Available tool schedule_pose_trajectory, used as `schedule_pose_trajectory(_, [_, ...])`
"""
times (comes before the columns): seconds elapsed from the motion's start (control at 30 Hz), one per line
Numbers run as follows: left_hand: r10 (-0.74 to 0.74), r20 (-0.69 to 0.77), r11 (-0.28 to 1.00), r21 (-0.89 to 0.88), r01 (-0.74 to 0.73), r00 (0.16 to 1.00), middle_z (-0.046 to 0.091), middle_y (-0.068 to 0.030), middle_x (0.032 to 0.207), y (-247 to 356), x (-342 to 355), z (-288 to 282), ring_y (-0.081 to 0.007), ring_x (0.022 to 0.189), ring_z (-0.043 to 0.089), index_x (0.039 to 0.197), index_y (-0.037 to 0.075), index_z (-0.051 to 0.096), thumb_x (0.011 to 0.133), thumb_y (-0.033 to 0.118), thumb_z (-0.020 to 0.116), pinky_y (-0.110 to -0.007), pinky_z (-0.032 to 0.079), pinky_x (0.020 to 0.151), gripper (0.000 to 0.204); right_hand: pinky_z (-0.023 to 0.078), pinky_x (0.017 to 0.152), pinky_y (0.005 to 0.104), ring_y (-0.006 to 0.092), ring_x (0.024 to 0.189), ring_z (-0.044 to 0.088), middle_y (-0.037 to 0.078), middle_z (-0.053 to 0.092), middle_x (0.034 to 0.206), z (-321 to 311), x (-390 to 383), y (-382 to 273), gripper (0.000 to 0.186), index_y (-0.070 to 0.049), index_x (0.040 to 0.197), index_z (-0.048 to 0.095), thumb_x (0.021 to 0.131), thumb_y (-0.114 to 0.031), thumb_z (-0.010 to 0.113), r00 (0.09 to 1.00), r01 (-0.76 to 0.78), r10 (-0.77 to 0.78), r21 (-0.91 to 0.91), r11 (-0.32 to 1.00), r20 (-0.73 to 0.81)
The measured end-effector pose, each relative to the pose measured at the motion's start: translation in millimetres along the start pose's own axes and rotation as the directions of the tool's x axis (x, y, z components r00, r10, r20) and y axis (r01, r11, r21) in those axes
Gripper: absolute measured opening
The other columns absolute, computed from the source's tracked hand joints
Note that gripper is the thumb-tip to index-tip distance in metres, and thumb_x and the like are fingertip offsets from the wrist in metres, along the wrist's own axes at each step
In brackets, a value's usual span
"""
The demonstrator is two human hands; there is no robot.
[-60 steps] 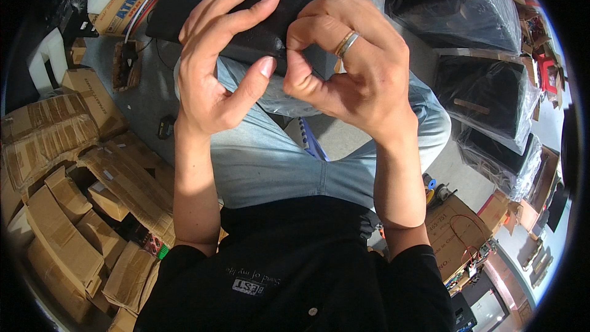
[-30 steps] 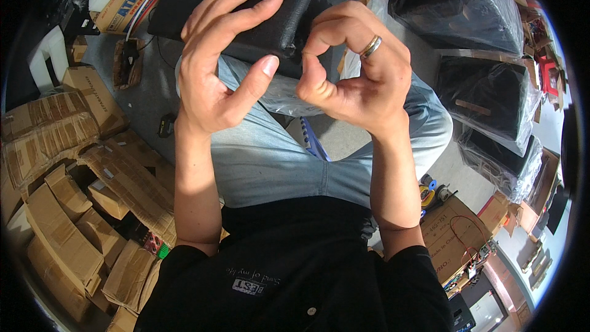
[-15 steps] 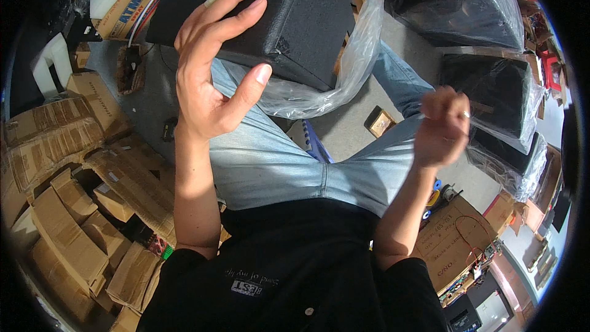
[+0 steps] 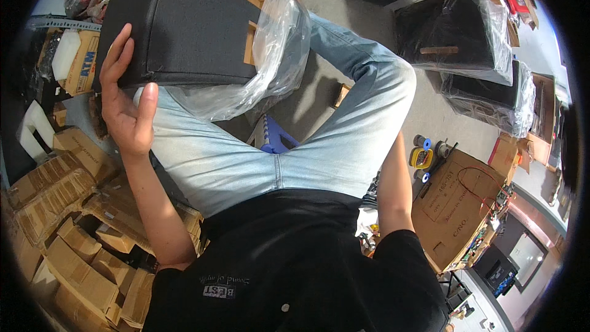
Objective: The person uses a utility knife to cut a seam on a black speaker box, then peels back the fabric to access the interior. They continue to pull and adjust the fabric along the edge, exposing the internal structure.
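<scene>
A large black cabinet (image 4: 196, 31) with a textured covering stands in front of me at the upper left. Clear plastic wrap (image 4: 279, 43) hangs loose around its right side and lower edge. At the cabinet's near left corner is my left hand (image 4: 128, 101), fingers stretched and thumb apart. It seems to rest against the side, holding nothing. My right forearm (image 4: 395, 190) reaches down past the outside of my right thigh, which hides the right hand. Bare wood strips (image 4: 251, 43) show at the cabinet's right side.
Several plastic-wrapped black cabinets (image 4: 452, 31) stand at the right. A blue plastic object (image 4: 278, 135) lies between my legs. Near my right forearm are a yellow container (image 4: 421, 158) and a cardboard box (image 4: 452, 209). Cut cardboard (image 4: 80, 270) is piled at the left.
My left hand has come down from above the cabinet to its near left corner. My right hand has dropped out of sight behind my thigh. The view has swung to the right.
</scene>
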State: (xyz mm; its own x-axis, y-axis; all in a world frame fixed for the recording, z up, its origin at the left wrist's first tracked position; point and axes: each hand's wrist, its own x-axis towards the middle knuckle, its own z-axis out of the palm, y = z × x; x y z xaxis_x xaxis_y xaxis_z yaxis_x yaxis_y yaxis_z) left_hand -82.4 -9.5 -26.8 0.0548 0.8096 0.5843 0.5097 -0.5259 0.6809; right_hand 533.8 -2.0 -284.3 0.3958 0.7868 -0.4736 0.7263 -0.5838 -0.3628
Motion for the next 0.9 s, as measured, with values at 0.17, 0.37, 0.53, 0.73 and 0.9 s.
schedule_pose_trajectory(0.17, [-0.024, -0.100, 0.986, 0.160, 0.040, 0.995, 0.057, -0.0133, 0.159, 11, -4, 3, -0.0292, 0.150, 0.049, 0.141, 0.006, 0.062, 0.097, 0.020, 0.075, -0.046, 0.036, 0.127, 0.048, 0.058, 0.086, 0.0374, 0.0175, 0.103, 0.072, 0.013, 0.079, 0.113, 39, -12, -37, 0.030, 0.002, 0.120, 0.075, 0.107, -0.022, 0.062, 0.999, 0.024, -0.019, -0.120, 0.992, 0.044])
schedule_pose_trajectory(0.37, [0.124, -0.280, 0.887, 0.461, 0.020, 0.952, 0.069, -0.0127, 0.146, 4, 0, 45, -0.0313, 0.137, 0.060, 0.126, 0.005, 0.065, 0.099, 0.025, 0.074, -0.046, 0.041, 0.118, 0.035, 0.058, 0.085, 0.0366, 0.0173, 0.103, 0.072, 0.013, 0.078, 0.113, 39, -37, -21, 0.027, 0.002, 0.121, 0.074, 0.106, -0.018, 0.062, 1.000, 0.015, -0.015, 0.015, 1.000, 0.016])
schedule_pose_trajectory(0.53, [0.222, -0.447, 0.870, 0.491, 0.030, 0.867, 0.078, -0.0117, 0.125, -10, 12, 51, -0.0293, 0.115, 0.069, 0.111, 0.002, 0.070, 0.116, 0.029, 0.046, -0.044, 0.047, 0.106, 0.037, 0.058, 0.085, 0.0358, 0.0171, 0.103, 0.072, 0.012, 0.078, 0.114, 45, -87, -12, 0.025, 0.002, 0.121, 0.074, 0.106, -0.014, 0.063, 0.994, 0.093, -0.111, 0.434, 0.896, 0.015])
schedule_pose_trajectory(0.73, [0.139, -0.431, 0.908, 0.416, 0.060, 0.892, 0.078, -0.0108, 0.125, -6, 14, 42, -0.0274, 0.118, 0.067, 0.106, 0.001, 0.074, 0.120, 0.031, 0.031, -0.041, 0.047, 0.106, 0.054, 0.058, 0.081, 0.0326, 0.0158, 0.100, 0.072, 0.012, 0.077, 0.116, 4, -122, -14, 0.024, 0.001, 0.125, 0.073, 0.103, -0.003, 0.063, 0.884, 0.449, -0.127, 0.741, 0.499, -0.451])
schedule_pose_trajectory(0.9, [0.201, -0.328, 0.884, 0.468, -0.026, 0.923, 0.078, -0.0110, 0.128, -5, 10, 38, -0.0275, 0.118, 0.069, 0.113, 0.000, 0.075, 0.118, 0.026, 0.033, -0.040, 0.046, 0.108, 0.049, 0.052, 0.074, 0.0265, 0.0097, 0.088, 0.065, 0.008, 0.074, 0.112, -101, -141, -104, 0.032, 0.000, 0.139, 0.064, 0.108, -0.002, 0.061, 0.679, 0.717, -0.131, 0.616, 0.326, -0.722])
